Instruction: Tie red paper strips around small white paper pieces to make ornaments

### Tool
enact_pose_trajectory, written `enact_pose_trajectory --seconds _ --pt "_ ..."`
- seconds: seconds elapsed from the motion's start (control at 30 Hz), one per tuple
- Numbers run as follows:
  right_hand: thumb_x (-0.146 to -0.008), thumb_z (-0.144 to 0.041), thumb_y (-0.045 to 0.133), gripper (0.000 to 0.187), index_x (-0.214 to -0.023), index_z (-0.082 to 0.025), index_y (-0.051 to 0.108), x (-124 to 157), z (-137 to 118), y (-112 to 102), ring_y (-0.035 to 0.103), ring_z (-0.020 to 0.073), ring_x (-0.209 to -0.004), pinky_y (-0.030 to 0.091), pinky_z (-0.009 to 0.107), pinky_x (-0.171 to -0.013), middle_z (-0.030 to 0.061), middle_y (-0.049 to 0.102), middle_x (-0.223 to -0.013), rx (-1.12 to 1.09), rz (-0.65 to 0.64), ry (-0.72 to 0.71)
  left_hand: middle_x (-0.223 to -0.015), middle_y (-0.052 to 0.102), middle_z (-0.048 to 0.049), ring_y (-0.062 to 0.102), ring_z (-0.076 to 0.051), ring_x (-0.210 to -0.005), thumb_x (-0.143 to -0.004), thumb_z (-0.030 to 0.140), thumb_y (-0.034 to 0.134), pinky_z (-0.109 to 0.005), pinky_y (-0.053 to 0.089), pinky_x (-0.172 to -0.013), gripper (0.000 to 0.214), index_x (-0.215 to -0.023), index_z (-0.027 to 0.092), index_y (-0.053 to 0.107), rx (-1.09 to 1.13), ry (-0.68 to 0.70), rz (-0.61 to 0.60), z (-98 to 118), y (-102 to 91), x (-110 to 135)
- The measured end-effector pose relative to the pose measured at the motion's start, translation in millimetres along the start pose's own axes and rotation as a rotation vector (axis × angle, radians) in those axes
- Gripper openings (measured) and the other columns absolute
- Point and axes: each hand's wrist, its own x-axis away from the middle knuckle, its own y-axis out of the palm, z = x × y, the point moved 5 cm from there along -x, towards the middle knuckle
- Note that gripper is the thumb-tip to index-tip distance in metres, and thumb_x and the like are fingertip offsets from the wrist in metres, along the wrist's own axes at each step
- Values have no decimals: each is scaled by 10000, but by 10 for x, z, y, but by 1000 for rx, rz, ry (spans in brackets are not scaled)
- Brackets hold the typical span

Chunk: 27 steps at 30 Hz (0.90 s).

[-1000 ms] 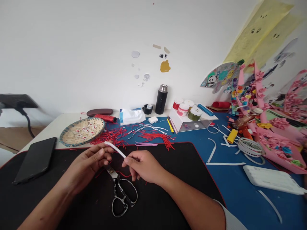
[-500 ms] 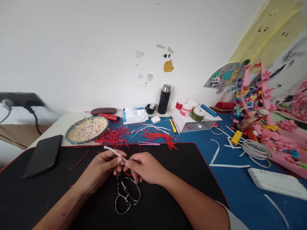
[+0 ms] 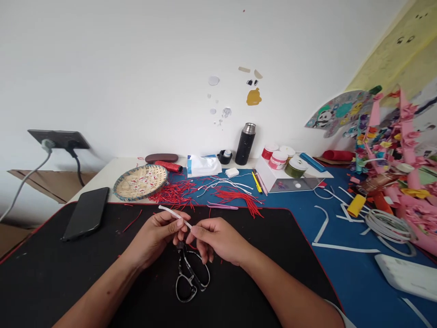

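Observation:
A narrow white strip [image 3: 170,211] is pinched between my two hands over the black mat. My left hand [image 3: 153,237] grips it between thumb and fingers, its free end sticking out up and to the left. At the strip's lower right end, the thumb and index finger of my right hand [image 3: 223,241] are closed on it, the other fingers curled loosely below. A short stretch of strip shows between the thumbs. Just under the hands lie scissors [image 3: 196,283] with black-and-silver handles; their blades are hidden by the fingers. A bit of red cord shows behind my right hand.
Beyond the mat [image 3: 259,282] lie red cord pieces [image 3: 177,193], white cords and a purple pair of tweezers [image 3: 222,206]. A woven basket [image 3: 118,193] and phone [image 3: 87,214] are left. Rightward are jars [image 3: 296,167], white strips [image 3: 344,248] and pink paper crafts [image 3: 418,205].
The view has turned slightly left, so everything sits further right. My thumbs are a little further apart, and more of the strip shows between them. Both hands still hold it.

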Motion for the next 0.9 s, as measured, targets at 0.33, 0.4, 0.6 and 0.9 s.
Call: enact_pose_trajectory --seconds 0.33,0.4,0.6,0.9 --pt "-976 -522 615 402 -914 -139 719 -2 3 20 578 92 -464 399 186 -448 -36 592 -561 -74 -45 12 -584 697 -18 597 -111 -512 -623 403 988 -181 446 -465 327 -805 175 841 15 28 -24 65 27 35" --pt "-982 -496 616 380 -907 -138 719 -6 2 25 575 91 -460 393 189 -448 -36 591 -559 -91 -48 12 -584 701 -20 602 -112 -515 -623 399 989 -180 455 -468 319 -793 175 840 8 31 -24 72 26 37" --pt "-988 -475 622 356 -921 -136 709 -16 6 8 576 90 -456 382 194 -440 -38 598 -572 -166 -32 20 -588 706 -26 601 -108 -519 -604 399 998 -169 456 -465 331 -789 169 847 4 57 -5 96 3 24" --pt "-868 -541 731 408 -844 -135 697 -26 -2 9 581 93 -445 383 195 -414 -46 582 -542 -240 -27 37 -582 703 -32 604 -113 -515 -584 389 1008 -168 457 -455 338 -781 166 848 36 64 -14 69 -29 8"
